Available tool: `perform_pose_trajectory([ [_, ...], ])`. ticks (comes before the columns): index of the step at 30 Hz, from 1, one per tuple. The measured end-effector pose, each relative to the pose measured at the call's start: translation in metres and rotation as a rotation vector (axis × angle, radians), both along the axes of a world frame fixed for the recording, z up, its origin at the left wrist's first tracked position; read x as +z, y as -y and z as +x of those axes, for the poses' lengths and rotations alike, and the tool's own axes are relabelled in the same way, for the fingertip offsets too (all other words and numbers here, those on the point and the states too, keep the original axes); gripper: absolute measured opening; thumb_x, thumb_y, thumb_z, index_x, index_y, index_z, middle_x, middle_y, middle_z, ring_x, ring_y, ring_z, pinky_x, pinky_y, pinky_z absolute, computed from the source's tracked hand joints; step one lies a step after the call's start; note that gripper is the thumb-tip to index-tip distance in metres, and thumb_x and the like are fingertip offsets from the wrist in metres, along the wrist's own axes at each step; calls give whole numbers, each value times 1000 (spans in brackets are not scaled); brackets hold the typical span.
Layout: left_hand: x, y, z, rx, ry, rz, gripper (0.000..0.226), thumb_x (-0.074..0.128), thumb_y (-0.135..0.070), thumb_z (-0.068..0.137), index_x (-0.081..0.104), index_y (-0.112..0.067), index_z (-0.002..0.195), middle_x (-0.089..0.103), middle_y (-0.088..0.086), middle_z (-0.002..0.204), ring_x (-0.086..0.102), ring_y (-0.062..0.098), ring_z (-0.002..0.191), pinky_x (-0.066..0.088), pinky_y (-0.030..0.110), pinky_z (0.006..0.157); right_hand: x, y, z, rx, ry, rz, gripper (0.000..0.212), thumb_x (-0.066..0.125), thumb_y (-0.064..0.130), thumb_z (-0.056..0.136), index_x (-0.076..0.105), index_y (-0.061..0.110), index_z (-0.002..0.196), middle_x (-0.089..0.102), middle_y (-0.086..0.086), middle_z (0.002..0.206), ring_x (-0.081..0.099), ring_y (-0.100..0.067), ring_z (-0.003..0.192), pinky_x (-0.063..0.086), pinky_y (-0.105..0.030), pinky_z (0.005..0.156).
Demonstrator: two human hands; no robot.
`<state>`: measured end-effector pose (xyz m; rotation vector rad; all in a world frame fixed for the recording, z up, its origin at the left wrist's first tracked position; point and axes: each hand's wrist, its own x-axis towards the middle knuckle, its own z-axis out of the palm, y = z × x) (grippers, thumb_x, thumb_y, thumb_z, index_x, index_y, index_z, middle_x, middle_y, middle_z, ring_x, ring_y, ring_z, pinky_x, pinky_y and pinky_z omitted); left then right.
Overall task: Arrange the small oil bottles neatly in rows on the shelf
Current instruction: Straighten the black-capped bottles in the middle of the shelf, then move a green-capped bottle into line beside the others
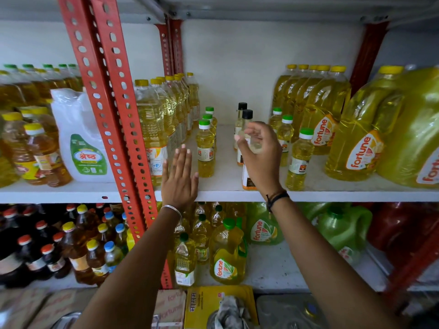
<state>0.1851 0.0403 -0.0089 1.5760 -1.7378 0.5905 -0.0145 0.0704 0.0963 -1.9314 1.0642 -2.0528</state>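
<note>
The shelf (225,194) has a bare strip down its middle, running from the near edge to the back wall. On the left it is bounded by a file of three small green-capped bottles (205,148), with tall bottles (154,129) packed tight beyond them against the red upright (114,110). On the right it is bounded by the black-capped bottles (245,119) and a second file of green-capped bottles (299,160), then the big jugs (356,143) filling the right end. The left hand (179,178) lies flat at the near edge just left of the strip; the right hand (260,153) covers the near black-capped bottle. Bare shelf also shows near the edge between the right file and the jugs.
</note>
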Motion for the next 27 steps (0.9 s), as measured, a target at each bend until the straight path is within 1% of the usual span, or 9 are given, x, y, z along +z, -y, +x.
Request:
perform_pose_trajectory([
  [3, 1, -2, 21, 16, 20, 3, 63, 26, -34, 96, 15, -6, 151, 12, 10, 159, 9, 22, 147, -3, 41, 118, -4, 9, 29, 99, -25, 96, 27, 68, 16, 82, 60, 8, 106, 65, -3, 98, 59, -9, 90, 47, -13, 82],
  [6, -4, -2, 25, -3, 76, 2, 64, 28, -33, 95, 12, -6, 151, 11, 9, 159, 9, 22, 147, -4, 40, 118, -8, 26, 51, 112, -37, 234, 30, 68, 17, 82, 58, 7, 109, 66, -9, 108, 57, -9, 92, 44, -10, 80],
  [9, -8, 0, 23, 16, 64, 2, 65, 29, -33, 95, 11, -7, 151, 10, 8, 159, 4, 19, 147, -6, 38, 118, -7, 46, 63, 119, -46, 362, 39, 65, 20, 85, 52, 6, 119, 61, -11, 121, 56, -15, 106, 41, -20, 89],
  [12, -10, 4, 25, 6, 62, -22, 65, 29, -34, 94, 13, -6, 151, 12, 8, 159, 2, 18, 147, -5, 39, 118, -3, 64, 69, 124, -109, 407, 43, 63, 23, 87, 49, 5, 124, 57, -12, 129, 53, -21, 118, 40, -26, 96],
  [16, -11, 4, 25, -16, 66, -63, 65, 28, -33, 93, 11, -6, 150, 13, 8, 158, 2, 18, 147, -3, 39, 118, 0, 82, 76, 156, -162, 475, 39, 62, 25, 87, 53, 8, 121, 62, -10, 125, 57, -23, 115, 43, -35, 99],
  [22, -13, 5, 27, -40, 41, -76, 65, 28, -32, 94, 8, -5, 150, 11, 10, 158, 4, 20, 147, 0, 39, 119, 1, 89, 79, 145, -167, 462, 28, 63, 25, 86, 63, 10, 110, 68, -10, 112, 61, -21, 102, 45, -31, 87],
  [24, -13, 5, 27, -46, 34, -78, 65, 28, -31, 94, 10, -4, 150, 11, 11, 158, 4, 20, 147, 0, 38, 119, 3, 90, 79, 122, -158, 455, 26, 67, 26, 82, 67, 9, 102, 69, -10, 105, 62, -20, 94, 46, -26, 78],
  [26, -13, 5, 27, -48, 37, -81, 65, 28, -31, 94, 10, -4, 150, 12, 11, 158, 3, 20, 147, 0, 38, 119, 4, 91, 78, 92, -139, 465, 26, 71, 28, 79, 69, 8, 95, 70, -9, 99, 59, -15, 85, 42, -19, 67],
  [27, -13, 5, 27, -49, 40, -82, 65, 28, -31, 94, 10, -3, 150, 12, 11, 157, 3, 20, 147, -1, 38, 119, 4, 92, 78, 78, -125, 472, 27, 72, 30, 78, 69, 8, 93, 70, -9, 98, 58, -15, 84, 41, -19, 66],
])
